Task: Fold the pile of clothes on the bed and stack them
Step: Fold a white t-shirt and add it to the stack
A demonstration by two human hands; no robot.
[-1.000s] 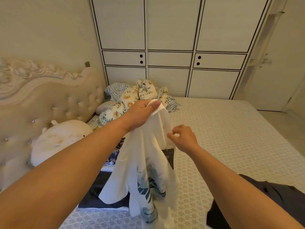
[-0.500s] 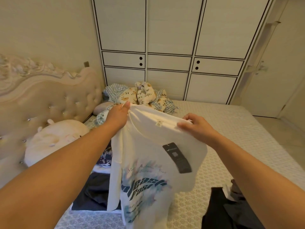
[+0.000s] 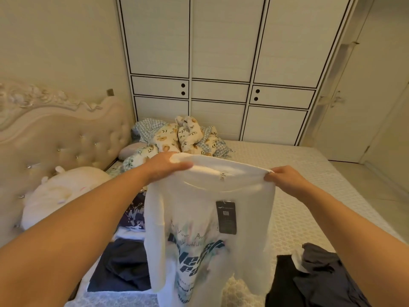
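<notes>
Head view: your left hand point(image 3: 168, 166) and right hand point(image 3: 282, 178) each pinch a shoulder of the white T-shirt point(image 3: 208, 229), held up above the bed point(image 3: 298, 196). Dark blue lettering on the chest; black hang tag point(image 3: 226, 217) at the collar. Dark clothes point(image 3: 314, 278) lie at the bed's near edge.

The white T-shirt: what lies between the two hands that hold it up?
In the head view, only the shirt's own collar edge with its size label spans from left hand to right hand on the white T-shirt.

Shirt point(image 3: 208, 218) above bed point(image 3: 309, 207)
</notes>
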